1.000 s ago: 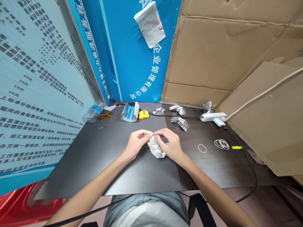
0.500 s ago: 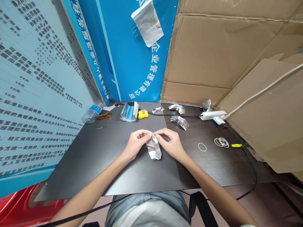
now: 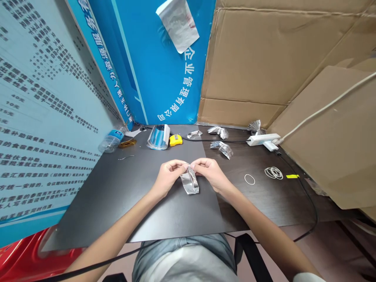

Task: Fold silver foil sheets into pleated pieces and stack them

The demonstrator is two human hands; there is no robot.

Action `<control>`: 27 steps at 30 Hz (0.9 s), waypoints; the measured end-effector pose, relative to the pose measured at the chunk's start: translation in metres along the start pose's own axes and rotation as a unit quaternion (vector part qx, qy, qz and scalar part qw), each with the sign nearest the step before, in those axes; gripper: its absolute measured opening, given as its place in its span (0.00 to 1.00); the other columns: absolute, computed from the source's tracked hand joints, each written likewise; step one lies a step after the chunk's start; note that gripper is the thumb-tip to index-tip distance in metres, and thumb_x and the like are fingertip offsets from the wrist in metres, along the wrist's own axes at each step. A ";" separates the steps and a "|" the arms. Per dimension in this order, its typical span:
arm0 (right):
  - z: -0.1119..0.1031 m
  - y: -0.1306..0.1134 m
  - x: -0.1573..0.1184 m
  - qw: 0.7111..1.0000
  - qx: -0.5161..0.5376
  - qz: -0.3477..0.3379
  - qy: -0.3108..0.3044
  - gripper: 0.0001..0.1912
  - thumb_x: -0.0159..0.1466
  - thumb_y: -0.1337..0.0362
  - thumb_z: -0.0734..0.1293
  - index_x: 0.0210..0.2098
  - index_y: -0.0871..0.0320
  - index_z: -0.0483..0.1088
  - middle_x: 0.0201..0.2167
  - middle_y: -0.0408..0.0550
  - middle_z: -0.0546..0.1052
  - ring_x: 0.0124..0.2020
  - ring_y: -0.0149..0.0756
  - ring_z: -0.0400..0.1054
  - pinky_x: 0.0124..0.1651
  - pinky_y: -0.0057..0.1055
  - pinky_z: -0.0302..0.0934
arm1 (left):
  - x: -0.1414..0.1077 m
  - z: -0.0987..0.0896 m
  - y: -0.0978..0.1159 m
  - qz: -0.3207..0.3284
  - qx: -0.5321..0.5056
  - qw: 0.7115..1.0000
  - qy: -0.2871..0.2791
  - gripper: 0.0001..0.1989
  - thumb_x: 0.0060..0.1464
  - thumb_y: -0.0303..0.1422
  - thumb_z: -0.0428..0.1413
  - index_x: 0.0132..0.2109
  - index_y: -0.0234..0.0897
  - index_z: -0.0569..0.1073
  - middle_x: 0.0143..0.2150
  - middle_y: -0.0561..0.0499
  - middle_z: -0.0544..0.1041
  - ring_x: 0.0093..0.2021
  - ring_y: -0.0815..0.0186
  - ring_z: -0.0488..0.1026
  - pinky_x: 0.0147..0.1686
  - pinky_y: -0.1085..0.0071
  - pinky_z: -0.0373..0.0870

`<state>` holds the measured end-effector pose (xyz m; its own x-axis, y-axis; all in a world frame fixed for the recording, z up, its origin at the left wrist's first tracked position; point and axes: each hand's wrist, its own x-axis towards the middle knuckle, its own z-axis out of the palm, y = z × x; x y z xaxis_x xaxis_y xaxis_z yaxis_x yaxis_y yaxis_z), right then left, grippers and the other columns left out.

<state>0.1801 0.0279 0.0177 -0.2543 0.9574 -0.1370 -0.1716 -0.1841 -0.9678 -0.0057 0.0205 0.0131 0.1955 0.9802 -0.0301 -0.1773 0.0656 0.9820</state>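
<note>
A small silver foil pouch [image 3: 190,183] hangs between my two hands just over the grey mat [image 3: 123,196]. My left hand [image 3: 169,175] pinches its upper left corner between thumb and forefinger. On the other side, my right hand [image 3: 207,171] pinches the upper right corner the same way. The fingertips of both hands nearly meet at the pouch's top edge. A crease or seam runs down the pouch's middle. Whether its top is sealed is hidden by the fingers.
Behind my hands lie a stack of blue-and-silver sheets [image 3: 158,137], a yellow tape measure [image 3: 176,140] and bundles of foil strips [image 3: 221,149]. A plastic bottle [image 3: 112,141] lies at left. Rubber bands [image 3: 273,173] and a white power strip [image 3: 263,139] are at right. Cardboard [image 3: 249,58] walls the back.
Both hands keep their pinch on the pouch, with only slight finger shifts. The whole view has moved a little, so the desk items sit slightly higher and further left.
</note>
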 end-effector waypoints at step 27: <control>0.000 0.007 -0.005 0.997 0.075 -0.004 0.031 0.16 0.59 0.52 0.75 0.38 0.59 0.79 0.37 0.50 0.80 0.38 0.35 0.74 0.41 0.30 0.69 | 0.004 -0.001 0.002 0.061 -0.009 0.988 0.140 0.10 0.52 0.38 0.66 0.35 0.34 0.79 0.29 0.52 0.76 0.29 0.69 0.69 0.31 0.73 0.67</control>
<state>0.1797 0.0222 0.0113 -0.1940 0.9699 -0.1471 -0.3141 -0.2034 -0.9274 -0.0060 0.0243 0.0144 -0.1027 0.9941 0.0353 -0.2006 -0.0555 0.9781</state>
